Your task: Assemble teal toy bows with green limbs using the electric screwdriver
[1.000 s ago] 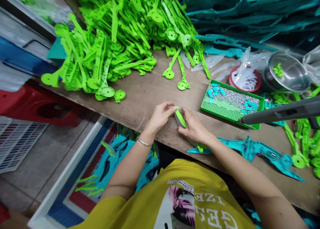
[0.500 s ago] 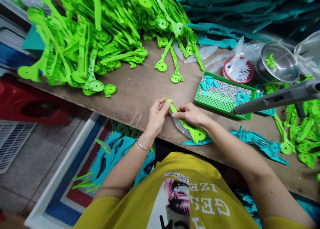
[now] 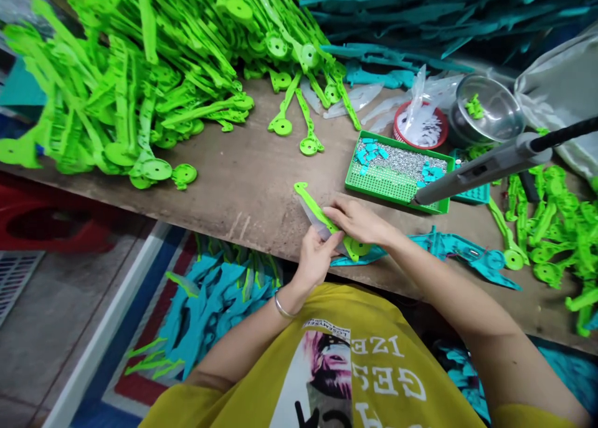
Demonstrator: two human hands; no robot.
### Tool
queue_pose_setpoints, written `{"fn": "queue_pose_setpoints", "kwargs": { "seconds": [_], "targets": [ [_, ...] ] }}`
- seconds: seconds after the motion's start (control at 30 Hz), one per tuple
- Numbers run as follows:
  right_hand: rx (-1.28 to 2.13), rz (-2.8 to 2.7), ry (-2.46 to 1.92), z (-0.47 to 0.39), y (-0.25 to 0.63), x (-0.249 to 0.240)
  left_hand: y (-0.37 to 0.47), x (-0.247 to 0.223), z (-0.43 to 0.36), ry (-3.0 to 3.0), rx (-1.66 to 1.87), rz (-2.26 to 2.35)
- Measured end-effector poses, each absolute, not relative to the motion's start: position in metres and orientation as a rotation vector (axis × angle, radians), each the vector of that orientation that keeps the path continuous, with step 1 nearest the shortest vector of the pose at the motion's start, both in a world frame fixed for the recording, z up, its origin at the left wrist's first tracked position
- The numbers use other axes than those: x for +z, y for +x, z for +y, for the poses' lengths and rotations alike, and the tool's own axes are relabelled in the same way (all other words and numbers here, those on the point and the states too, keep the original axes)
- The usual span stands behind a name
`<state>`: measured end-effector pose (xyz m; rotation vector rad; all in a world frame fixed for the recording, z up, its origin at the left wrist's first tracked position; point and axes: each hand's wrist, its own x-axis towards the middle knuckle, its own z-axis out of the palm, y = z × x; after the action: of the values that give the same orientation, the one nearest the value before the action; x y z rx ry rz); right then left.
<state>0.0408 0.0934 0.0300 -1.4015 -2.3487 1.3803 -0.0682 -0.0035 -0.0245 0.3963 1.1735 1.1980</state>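
My left hand (image 3: 314,258) and right hand (image 3: 359,220) grip the green part (image 3: 316,209) and translucent strip (image 3: 311,218), which uneven pressure could misalign.

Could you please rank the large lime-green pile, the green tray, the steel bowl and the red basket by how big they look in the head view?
Largest to smallest:
Lime-green pile
Green tray
Steel bowl
Red basket

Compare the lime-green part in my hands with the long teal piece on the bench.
The lime-green part is held between your left hand and right hand; the teal piece lies on the workbench. The lime-green part looks clearly shorter than the teal piece. They also differ in colour. Both are long, narrow shapes.
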Motion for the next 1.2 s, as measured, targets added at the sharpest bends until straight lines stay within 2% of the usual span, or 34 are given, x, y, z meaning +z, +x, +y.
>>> {"fn": "queue_pose_setpoints", "kwargs": {
  "seconds": [0.1,0.23,0.53,0.7,0.97,1.07,1.2],
  "targets": [
    [1.000,-2.595,-1.749,0.075,0.058,0.031,-0.066,-0.026,-0.005,0.414,1.227,1.202],
    [0.764,-2.636,-1.946,0.063,0.060,0.019,-0.065,-0.027,-0.003,0.432,1.245,1.247],
    [0.698,-2.680,-1.979,0.078,0.057,0.013,-0.066,-0.022,-0.010,0.545,1.013,1.118],
    [0.764,-2.684,-1.946,0.083,0.053,0.015,-0.058,-0.024,-0.011,0.570,0.995,1.234],
    [0.593,-2.562,-1.746,0.086,0.060,-0.008,-0.073,-0.033,-0.019,0.759,0.938,1.298],
    [0.319,-2.321,-1.482,0.076,0.072,-0.019,-0.075,-0.034,-0.025,0.818,0.976,1.360],
    [-0.177,-1.644,-1.135,0.054,0.102,-0.011,-0.074,-0.033,-0.026,0.908,0.986,1.363]
  ]
}}
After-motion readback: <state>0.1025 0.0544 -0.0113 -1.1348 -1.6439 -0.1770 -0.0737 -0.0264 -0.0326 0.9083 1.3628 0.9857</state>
